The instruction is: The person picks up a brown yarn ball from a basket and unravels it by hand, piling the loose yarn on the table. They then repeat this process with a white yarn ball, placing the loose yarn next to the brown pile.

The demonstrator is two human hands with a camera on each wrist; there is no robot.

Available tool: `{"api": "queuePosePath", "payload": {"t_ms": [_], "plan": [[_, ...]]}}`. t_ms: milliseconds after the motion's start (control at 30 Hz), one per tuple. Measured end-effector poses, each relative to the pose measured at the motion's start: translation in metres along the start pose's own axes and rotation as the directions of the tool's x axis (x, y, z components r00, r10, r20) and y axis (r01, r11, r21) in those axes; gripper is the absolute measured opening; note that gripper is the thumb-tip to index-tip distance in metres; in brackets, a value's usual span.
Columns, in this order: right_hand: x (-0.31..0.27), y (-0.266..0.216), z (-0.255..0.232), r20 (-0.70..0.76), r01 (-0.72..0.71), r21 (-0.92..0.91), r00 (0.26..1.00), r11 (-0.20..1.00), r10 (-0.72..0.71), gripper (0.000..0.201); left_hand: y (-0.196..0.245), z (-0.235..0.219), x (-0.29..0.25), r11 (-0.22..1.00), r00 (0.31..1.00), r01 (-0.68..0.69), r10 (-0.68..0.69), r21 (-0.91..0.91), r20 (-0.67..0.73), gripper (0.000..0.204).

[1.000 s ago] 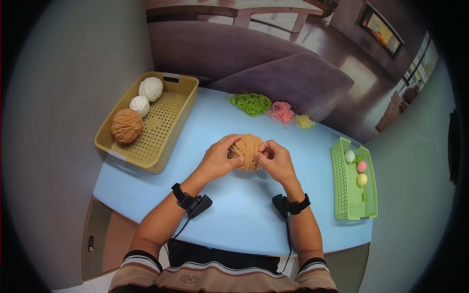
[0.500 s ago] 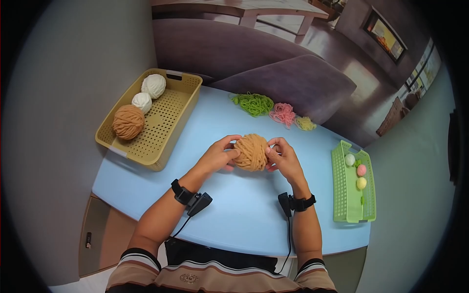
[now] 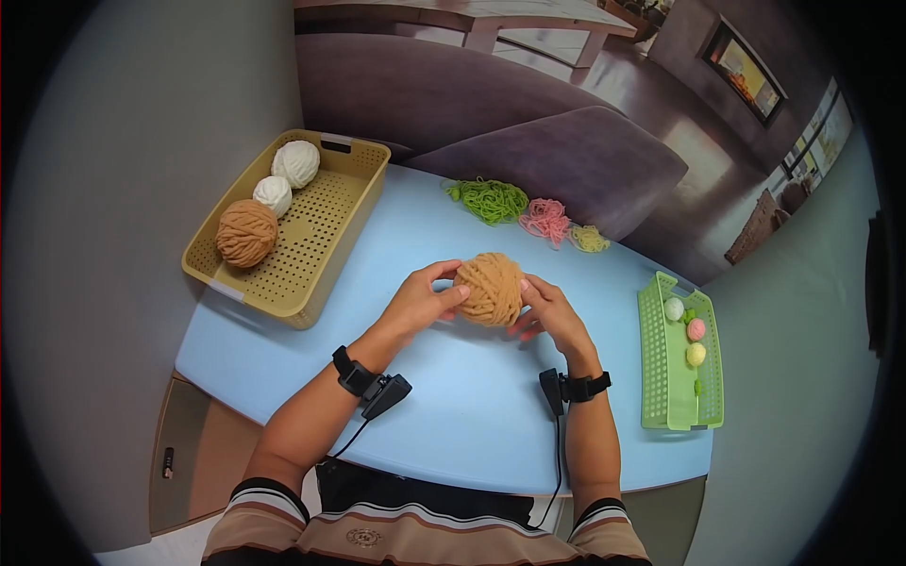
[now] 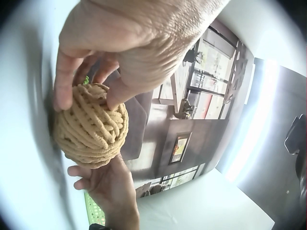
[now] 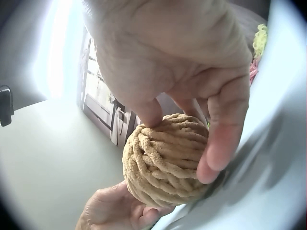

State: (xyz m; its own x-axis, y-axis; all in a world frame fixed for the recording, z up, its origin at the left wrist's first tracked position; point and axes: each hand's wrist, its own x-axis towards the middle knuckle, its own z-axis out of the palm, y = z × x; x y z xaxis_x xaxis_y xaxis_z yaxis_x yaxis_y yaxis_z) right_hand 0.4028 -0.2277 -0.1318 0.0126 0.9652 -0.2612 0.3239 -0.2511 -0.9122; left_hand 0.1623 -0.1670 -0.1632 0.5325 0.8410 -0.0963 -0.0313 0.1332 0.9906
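A thick tan ball of yarn is held between both hands over the middle of the light blue table. My left hand grips its left side, with the thumb on the near face and the fingers round the far side. On the opposite side my right hand holds the ball, its thumb pressed to the upper right and its fingers bent along the lower right. In the right wrist view, the wound strands of the ball show close up, with no loose end in sight.
A tan basket at the left holds two white yarn balls and a brown one. Loose green, pink and yellow yarn lies at the back. A green basket with several small balls stands right.
My right fingers, earlier pinching at the ball's near face, have moved out to its right side. The ball has turned and shifted slightly right; the left hand still holds it.
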Motion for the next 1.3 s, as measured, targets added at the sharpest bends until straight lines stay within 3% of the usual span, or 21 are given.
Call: {"api": "queuePosePath", "payload": {"t_ms": [167, 367, 433, 533, 833, 1033, 1300], "plan": [[0.002, 0.002, -0.005, 0.035, -0.012, 0.115, 0.999, 0.993, 0.008, 0.056, 0.004, -0.001, 0.000, 0.997, 0.998, -0.040, 0.037, -0.064, -0.053, 0.050], [0.003, 0.001, -0.005, 0.065, -0.028, 0.107, 0.998, 0.994, 0.021, 0.052, 0.004, -0.002, 0.001, 0.992, 0.997, -0.051, 0.044, -0.118, -0.060, 0.051], [0.002, 0.002, -0.003, 0.025, 0.020, 0.119, 0.999, 0.993, -0.023, 0.054, 0.003, -0.001, 0.001, 0.990, 0.996, -0.060, 0.051, -0.131, -0.068, 0.052], [0.000, -0.003, 0.001, -0.018, 0.075, 0.133, 0.997, 0.988, -0.073, 0.055, 0.011, -0.003, -0.003, 0.996, 0.998, 0.042, -0.045, -0.084, -0.039, 0.054], [-0.006, -0.013, 0.006, -0.064, 0.207, 0.162, 0.978, 0.965, -0.199, 0.069, 0.024, -0.002, -0.008, 0.953, 0.996, 0.079, -0.065, -0.293, 0.056, 0.065], [-0.005, -0.012, 0.009, -0.050, 0.269, 0.155, 0.963, 0.951, -0.265, 0.071, 0.025, 0.003, -0.010, 0.975, 1.000, 0.021, -0.016, -0.219, 0.026, 0.077], [-0.005, -0.011, 0.012, -0.057, 0.336, 0.196, 0.942, 0.921, -0.331, 0.067, 0.023, 0.002, -0.009, 0.975, 0.997, -0.074, 0.079, -0.211, 0.017, 0.076]]}}
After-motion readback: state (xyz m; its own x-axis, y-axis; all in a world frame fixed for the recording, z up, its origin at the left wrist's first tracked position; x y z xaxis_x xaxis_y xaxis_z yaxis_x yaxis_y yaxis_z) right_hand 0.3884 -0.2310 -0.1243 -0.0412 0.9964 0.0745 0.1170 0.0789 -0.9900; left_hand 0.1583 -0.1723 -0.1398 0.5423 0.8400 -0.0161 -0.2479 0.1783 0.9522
